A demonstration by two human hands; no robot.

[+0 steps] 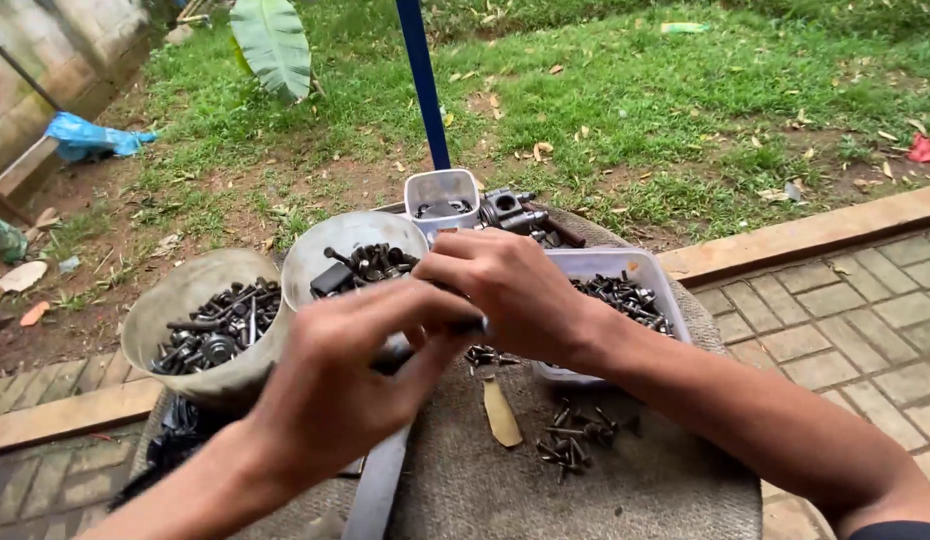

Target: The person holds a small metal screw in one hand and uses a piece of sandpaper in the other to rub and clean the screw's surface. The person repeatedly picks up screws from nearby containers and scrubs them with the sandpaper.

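Both hands meet at centre: left hand (335,385) and right hand (505,290) each pinch one small dark bolt (472,325) between them. Round tubs (200,290) at 9 o'clock already full; loose bolts (575,435) at 5 o'clock unsorted on the sacking-covered desk (635,490).

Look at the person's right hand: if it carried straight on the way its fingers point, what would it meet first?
Probably the left hand; the right hand points leftward and their fingers already meet.
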